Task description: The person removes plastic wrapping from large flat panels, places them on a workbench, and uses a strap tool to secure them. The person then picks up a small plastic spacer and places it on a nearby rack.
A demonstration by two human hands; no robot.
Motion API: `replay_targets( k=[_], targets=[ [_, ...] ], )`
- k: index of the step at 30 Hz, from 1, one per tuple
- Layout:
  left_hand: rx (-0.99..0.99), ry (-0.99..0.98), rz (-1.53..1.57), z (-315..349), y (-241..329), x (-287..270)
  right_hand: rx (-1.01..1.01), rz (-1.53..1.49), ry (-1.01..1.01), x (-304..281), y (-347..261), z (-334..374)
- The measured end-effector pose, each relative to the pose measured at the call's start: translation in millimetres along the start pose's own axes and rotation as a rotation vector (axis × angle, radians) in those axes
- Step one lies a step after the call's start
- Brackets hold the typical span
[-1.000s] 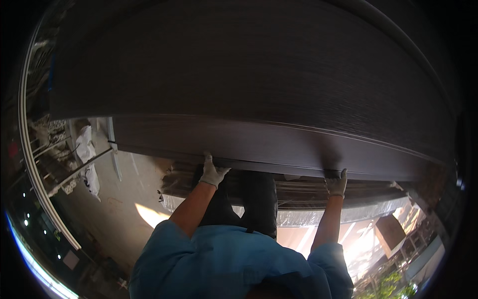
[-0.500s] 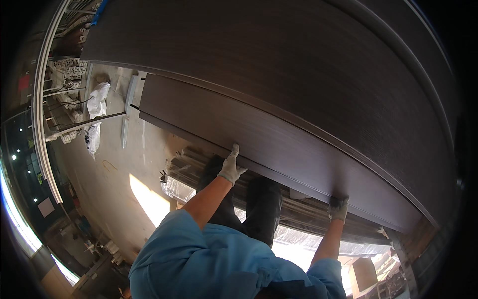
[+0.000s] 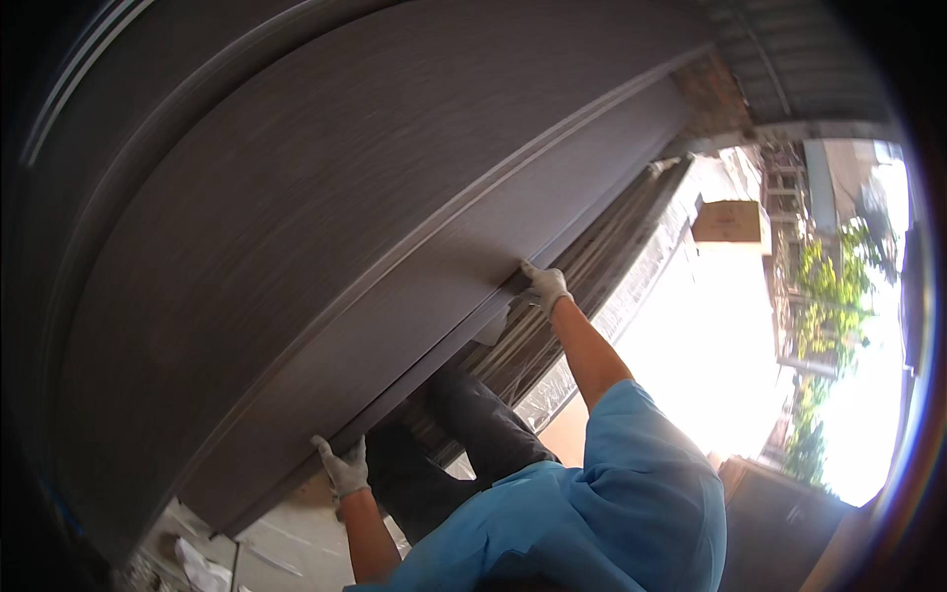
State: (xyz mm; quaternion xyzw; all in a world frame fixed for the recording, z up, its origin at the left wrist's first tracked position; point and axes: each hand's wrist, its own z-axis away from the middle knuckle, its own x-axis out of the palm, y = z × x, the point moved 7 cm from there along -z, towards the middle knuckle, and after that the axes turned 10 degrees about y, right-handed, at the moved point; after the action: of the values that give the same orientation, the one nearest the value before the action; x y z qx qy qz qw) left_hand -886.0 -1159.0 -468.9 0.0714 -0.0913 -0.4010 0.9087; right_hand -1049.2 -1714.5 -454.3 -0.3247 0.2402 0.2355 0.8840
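Note:
A long, narrow dark brown panel (image 3: 414,304) with faint wood grain slants across the view, from lower left to upper right. My left hand (image 3: 344,468), in a pale work glove, grips its near edge toward the lower left end. Farther along the same edge, my right hand (image 3: 547,288), gloved alike, also has hold, its thumb on the upper face and other fingers partly hidden. Behind the narrow panel is a much wider dark brown panel (image 3: 266,187), bordering it along a raised ridge.
Under the panel's near edge lies a stack of dark lengths partly wrapped in clear film (image 3: 631,286). A cardboard box (image 3: 728,222) stands at the right in bright light. A white bag (image 3: 202,567) lies on the floor at the lower left.
The view has swung to the right, bringing in the bright outdoor side and the box. Both hands stay on the narrow panel's edge; whether the panel itself moved, I cannot tell.

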Motion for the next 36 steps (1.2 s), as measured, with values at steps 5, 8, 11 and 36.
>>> replay_targets(
  k=[5, 8, 11, 36],
  targets=[
    [-0.056, 0.262, -0.532, -5, 15, -40, -0.030, 0.043, 0.037, -7, -12, -20],
    [-0.131, 0.250, -0.424, -17, 16, -45, -0.025, -0.147, 0.200, -16, -23, -23],
    [-0.102, 0.325, -0.434, -31, 12, -55, 0.062, -0.295, 0.243, -15, -33, -17],
    [0.157, -0.029, -0.679, 47, 30, -86, -0.693, 0.693, -0.585, 100, -40, 155]
  ],
)
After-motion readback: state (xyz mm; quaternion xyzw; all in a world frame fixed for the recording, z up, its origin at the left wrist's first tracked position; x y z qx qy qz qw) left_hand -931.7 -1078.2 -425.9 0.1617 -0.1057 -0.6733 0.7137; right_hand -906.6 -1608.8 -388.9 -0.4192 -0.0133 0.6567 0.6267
